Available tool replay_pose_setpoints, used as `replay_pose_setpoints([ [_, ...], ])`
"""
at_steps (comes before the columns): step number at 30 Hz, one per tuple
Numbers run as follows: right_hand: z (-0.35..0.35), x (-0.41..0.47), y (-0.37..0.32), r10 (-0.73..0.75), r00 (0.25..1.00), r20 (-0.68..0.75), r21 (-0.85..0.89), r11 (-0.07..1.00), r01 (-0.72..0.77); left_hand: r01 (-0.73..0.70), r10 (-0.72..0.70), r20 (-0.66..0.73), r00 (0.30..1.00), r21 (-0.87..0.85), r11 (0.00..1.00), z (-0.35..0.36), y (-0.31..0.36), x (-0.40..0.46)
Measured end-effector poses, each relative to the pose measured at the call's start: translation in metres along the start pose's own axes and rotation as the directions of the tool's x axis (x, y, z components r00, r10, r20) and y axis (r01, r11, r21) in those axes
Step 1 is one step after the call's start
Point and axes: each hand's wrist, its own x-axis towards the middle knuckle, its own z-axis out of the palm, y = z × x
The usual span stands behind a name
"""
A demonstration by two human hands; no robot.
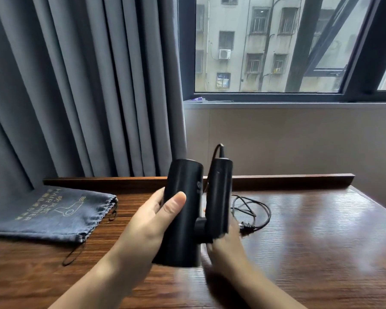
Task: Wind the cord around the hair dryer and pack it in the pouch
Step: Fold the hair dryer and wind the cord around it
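A black hair dryer [183,210] is held up above the table, its handle folded alongside the barrel. My left hand [156,221] grips the barrel, thumb across its front. My right hand [226,246] holds the folded handle from below and behind, and is mostly hidden and blurred. The black cord [252,210] leaves the top of the handle, drops behind it and lies in loose loops on the table to the right, ending in the plug [246,226]. A grey drawstring pouch [51,212] printed "HAIR DRIER" lies flat on the left, its mouth facing right.
The brown wooden table [321,241] has a raised back rail against the wall. Grey curtains hang behind the pouch. A window with a sill is above the right half. The pouch's drawstring loops trail toward the table's front.
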Motion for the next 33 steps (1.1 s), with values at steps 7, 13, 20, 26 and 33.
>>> replay_pose_setpoints([
  [7,-0.011,-0.028,-0.035,-0.039,0.990,0.139,-0.117,0.992,0.055,0.044,-0.008,-0.318,0.948,0.108,0.993,-0.021,-0.022,0.036],
  [13,-0.037,-0.034,-0.056,-0.056,0.951,0.303,-0.039,0.997,0.071,0.100,0.125,-0.444,0.887,0.451,0.887,-0.033,-0.049,0.044],
  [20,-0.066,-0.020,-0.064,-0.386,0.871,0.304,-0.010,0.913,0.408,0.077,0.193,-0.263,0.945,0.756,0.650,-0.042,-0.056,0.040],
  [26,-0.103,0.024,-0.045,-0.426,0.900,0.097,-0.108,0.894,0.435,-0.057,0.081,0.016,0.997,0.849,0.525,-0.041,-0.055,0.027],
  [33,-0.113,0.054,-0.004,-0.341,0.940,-0.001,-0.147,0.930,0.338,-0.122,-0.019,0.174,0.985,0.761,0.637,-0.043,-0.036,0.019],
])
